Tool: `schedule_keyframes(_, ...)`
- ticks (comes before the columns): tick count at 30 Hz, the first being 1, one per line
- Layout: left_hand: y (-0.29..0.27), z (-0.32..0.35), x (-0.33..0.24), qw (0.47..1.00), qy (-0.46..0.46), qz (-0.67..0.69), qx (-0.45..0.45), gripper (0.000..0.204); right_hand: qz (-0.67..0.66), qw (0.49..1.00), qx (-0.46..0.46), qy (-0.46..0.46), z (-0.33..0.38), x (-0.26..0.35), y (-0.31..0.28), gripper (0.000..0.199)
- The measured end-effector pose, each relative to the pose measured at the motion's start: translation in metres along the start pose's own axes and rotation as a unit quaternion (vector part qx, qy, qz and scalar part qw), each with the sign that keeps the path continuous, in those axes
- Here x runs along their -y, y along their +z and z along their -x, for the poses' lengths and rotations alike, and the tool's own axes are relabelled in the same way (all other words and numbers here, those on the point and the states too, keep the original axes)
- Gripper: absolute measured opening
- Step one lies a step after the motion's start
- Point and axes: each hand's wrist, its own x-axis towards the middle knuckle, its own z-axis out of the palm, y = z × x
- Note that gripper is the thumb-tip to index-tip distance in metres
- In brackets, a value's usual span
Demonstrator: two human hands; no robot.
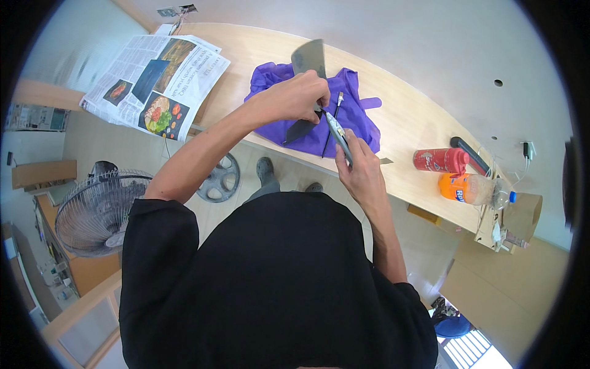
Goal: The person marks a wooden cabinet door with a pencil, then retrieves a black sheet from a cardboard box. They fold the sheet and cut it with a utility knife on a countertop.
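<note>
My left hand (302,95) is closed, fingers pinched around the middle of a dark, blade-like piece. Its broad olive-grey end (308,56) rises beyond the hand, and a black, pointed part (300,130) shows below the fingers. In my right hand (361,167) is a slim grey handheld tool (338,133), its narrow tip touching or almost touching the piece by my left fingertips. Both hands work above a crumpled purple cloth bag (359,117). A thin black stick or cable with a pale end (340,98) lies on the cloth, partly behind the tool.
The light wood desk (399,86) curves around me. Newspapers (161,86) overhang its left end. At the right are a red bottle (440,161), an orange-labelled bottle (470,189) and a dark elongated object (470,154). A standing fan (101,212) is on the floor at left.
</note>
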Motion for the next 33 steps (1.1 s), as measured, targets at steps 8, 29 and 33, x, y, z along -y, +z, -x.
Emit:
schedule_keyframes(8,-0.005,-0.009,-0.005,0.999,0.008,-0.016,0.032,0.032,0.028,0.999,0.022,0.01,-0.01,0.004,-0.005,0.038)
schedule_keyframes(29,-0.005,-0.015,0.006,0.999,0.022,0.011,0.025,0.033,-0.007,1.0,-0.002,0.026,0.003,-0.005,0.0,0.037)
schedule_keyframes(33,-0.021,-0.01,0.032,0.998,0.04,-0.055,-0.005,0.037,0.01,0.997,0.054,0.046,0.041,-0.046,0.023,0.036)
